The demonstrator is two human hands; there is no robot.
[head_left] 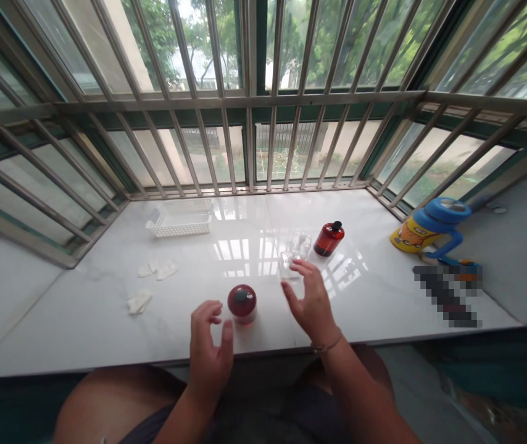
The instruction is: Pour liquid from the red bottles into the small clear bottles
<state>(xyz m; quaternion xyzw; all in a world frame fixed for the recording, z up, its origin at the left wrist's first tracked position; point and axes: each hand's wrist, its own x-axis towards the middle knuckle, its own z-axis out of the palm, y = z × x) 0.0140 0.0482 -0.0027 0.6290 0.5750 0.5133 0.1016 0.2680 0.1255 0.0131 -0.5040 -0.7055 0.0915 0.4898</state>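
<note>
Grip loose on both sides: nothing is clearly held. Left hand [210, 346] is half-curled, thumb set apart from the fingers, and looks unfilled. Near red bottle [242, 303], upright and dark-capped, is found just beside those fingertips on the white ledge [82, 320]; a slim gap seems to be left. Right hand [313, 308] is spread, thumb parted from the index finger. Its fingertips are held over or against the near clear piece [286, 260]; contact cannot be told. Far clear piece [301, 242] is seen just beyond, between it and the far red bottle [328, 240]. White scraps [139, 302] are scattered to the left, nearer than a white basket [180, 230].

Handling, as judged: bottle best steadied low on its rounded sides, thumb opposed to fingers, cap left unpressed. Clear pieces look light and slick; they should be pinched by their edges, without squeezing.
</note>
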